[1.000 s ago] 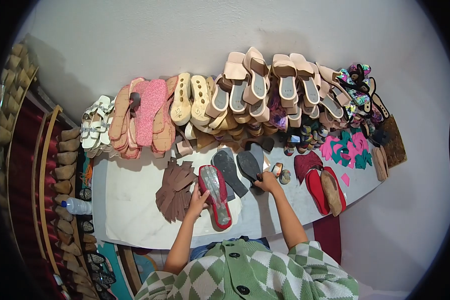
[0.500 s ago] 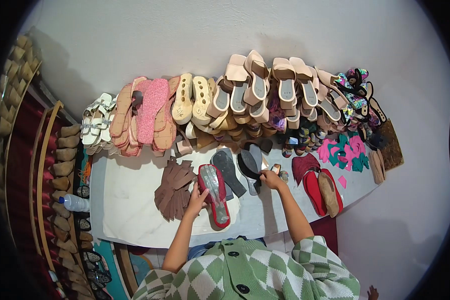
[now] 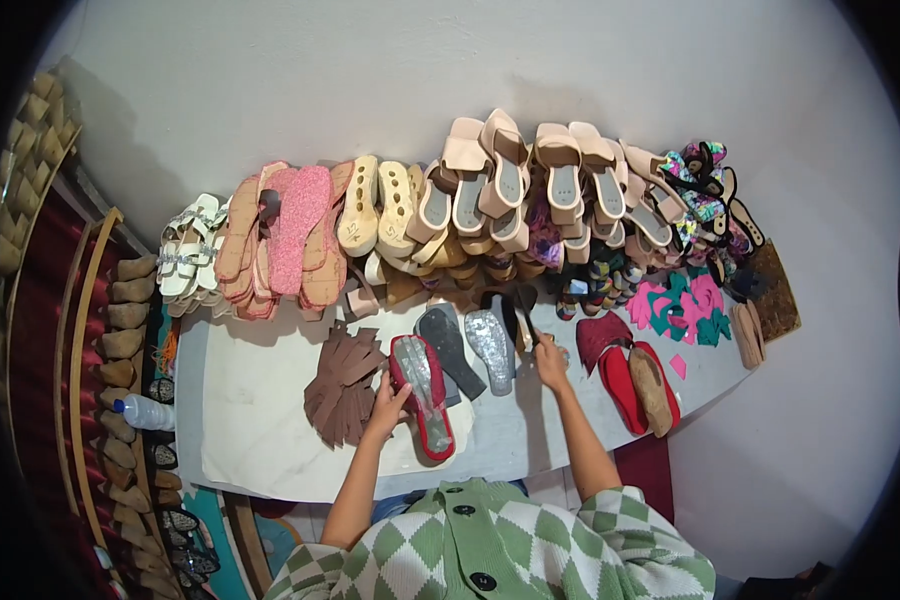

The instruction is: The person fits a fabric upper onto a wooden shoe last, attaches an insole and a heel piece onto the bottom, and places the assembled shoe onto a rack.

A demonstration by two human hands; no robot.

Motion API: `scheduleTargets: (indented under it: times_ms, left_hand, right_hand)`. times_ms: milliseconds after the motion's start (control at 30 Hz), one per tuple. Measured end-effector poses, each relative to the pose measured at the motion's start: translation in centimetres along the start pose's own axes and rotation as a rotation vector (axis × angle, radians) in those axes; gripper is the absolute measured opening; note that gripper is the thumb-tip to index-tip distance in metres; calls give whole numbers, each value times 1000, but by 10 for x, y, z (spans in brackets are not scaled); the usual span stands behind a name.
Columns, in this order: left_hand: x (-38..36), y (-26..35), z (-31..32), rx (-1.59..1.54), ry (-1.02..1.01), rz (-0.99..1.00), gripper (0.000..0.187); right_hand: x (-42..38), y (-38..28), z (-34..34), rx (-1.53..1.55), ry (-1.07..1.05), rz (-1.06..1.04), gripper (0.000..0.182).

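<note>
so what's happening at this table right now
A person is working over a table with both hands. The left hand holds a red-edged shoe piece with a grey face upward; the right hand grips a dark, thin-looking piece, seen nearly edge-on. Between them lie grey soles, with a fan of brown strips on the left. Beige sandals are piled behind.
</note>
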State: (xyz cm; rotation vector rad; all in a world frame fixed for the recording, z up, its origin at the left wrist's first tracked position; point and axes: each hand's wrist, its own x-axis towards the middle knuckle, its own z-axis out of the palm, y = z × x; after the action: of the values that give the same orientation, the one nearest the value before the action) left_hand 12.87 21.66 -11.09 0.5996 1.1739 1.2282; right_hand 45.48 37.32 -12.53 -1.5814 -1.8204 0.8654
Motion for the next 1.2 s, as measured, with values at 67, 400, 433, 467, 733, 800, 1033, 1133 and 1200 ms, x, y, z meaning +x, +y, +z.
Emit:
scheduleTargets:
  times_ms: [67,400,433,467,733,800,1033,1133,1200]
  left_hand:
    - [1,-4,-2,-2,-10,24,65]
    - [1,-4,4,71,51,-5,67]
    - [1,-2,5,74,62,2,67]
    - [0,-2,6,52,62,-1,66]
    - [-7,2,9,-14,93,-16,65]
    - [-8,5,11,-19,94,-36,67]
    - [-6,3,9,22,91,-30,65]
    - [-9,1,8,-10,95,-42,62]
    - [-14,4,9,-36,112,-51,64]
  right_hand:
    - [5,13,22,-43,156,-169,40]
    - [-21,-53,58,-6,248,-34,39]
    - [-21,-57,58,-63,256,-1,39]
    - [-22,-60,59,-119,262,34,38]
    - [-35,-50,71,-631,285,-17,41]
    - [-41,-46,75,-621,215,-9,45]
    - [-53,-61,70,-511,74,107,56]
    - [-56,-55,69,-518,40,77,59]
    - [-52,-53,70,-558,27,21,59]
